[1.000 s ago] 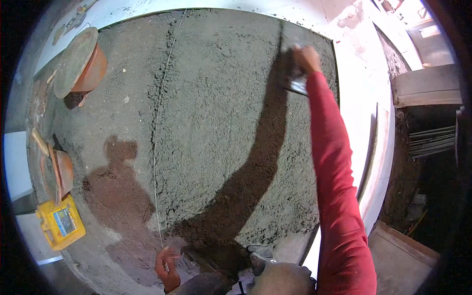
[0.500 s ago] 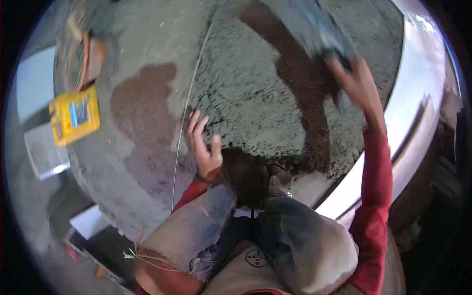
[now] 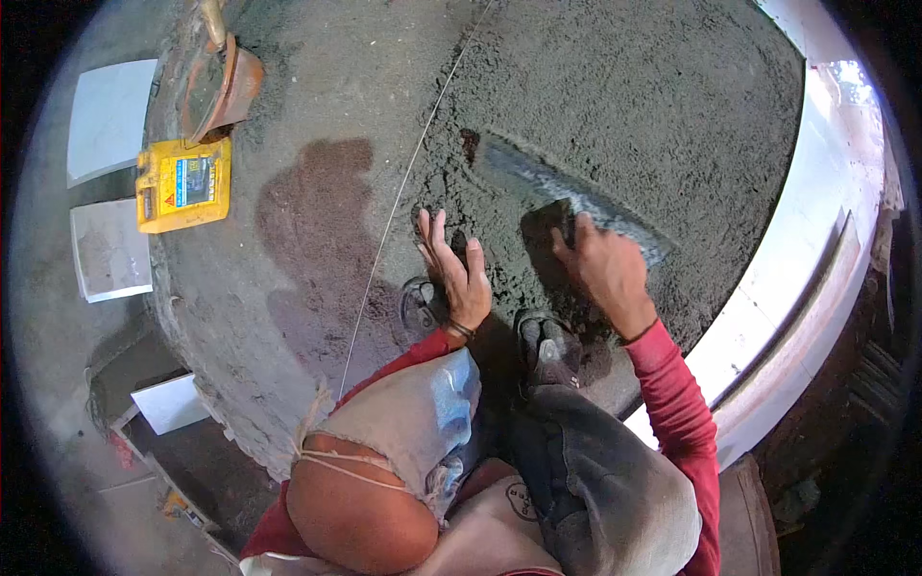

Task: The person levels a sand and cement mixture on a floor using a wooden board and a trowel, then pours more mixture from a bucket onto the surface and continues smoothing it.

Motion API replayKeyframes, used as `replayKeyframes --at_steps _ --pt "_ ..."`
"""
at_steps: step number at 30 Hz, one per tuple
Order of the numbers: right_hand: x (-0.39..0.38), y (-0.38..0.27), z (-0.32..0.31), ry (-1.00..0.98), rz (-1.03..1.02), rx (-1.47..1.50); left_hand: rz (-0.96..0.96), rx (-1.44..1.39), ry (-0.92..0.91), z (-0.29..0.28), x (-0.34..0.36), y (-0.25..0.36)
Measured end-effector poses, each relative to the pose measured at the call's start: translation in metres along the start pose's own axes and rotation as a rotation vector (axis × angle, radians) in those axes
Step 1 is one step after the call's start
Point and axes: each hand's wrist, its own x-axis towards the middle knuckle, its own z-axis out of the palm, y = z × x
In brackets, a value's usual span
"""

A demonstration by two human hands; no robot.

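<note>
Straightedge (image 3: pixel 576 206): a long flat bar laid aslant on the wet mortar bed (image 3: pixel 615 106), near its middle; judged stiff and light, likely gritty and slick with mortar; best taken at mid-length, where it is gripped.
Right hand (image 3: pixel 600 269): clenched over the bar's near edge.
Left hand (image 3: pixel 456 269): released, fingers spread flat on the mortar, holding nothing.
Mortar: judged soft, easily dented.
Guide string (image 3: pixel 403 182): thin, stretched across the bed; its ends cannot be traced.
Hidden: the bar's underside and the part under the hand; both feet partly covered by the knees.
</note>
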Motion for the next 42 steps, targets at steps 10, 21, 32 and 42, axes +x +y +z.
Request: replayKeyframes --at_steps 10,21,32,42 --pt "-0.054 0.002 0.003 -0.224 0.021 0.278 0.058 -0.108 -0.136 0.026 -0.018 0.027" --pt "-0.095 0.036 -0.019 -0.49 0.557 1.288 0.499 -0.276 -0.456 0.015 0.006 0.094" --pt "-0.036 0.198 -0.12 0.463 0.797 0.921 0.55 -0.334 -0.398 -0.048 0.039 0.073" --pt "0.07 0.263 -0.148 0.672 0.868 -0.118 0.357 -0.226 -0.392 -0.072 0.029 0.022"
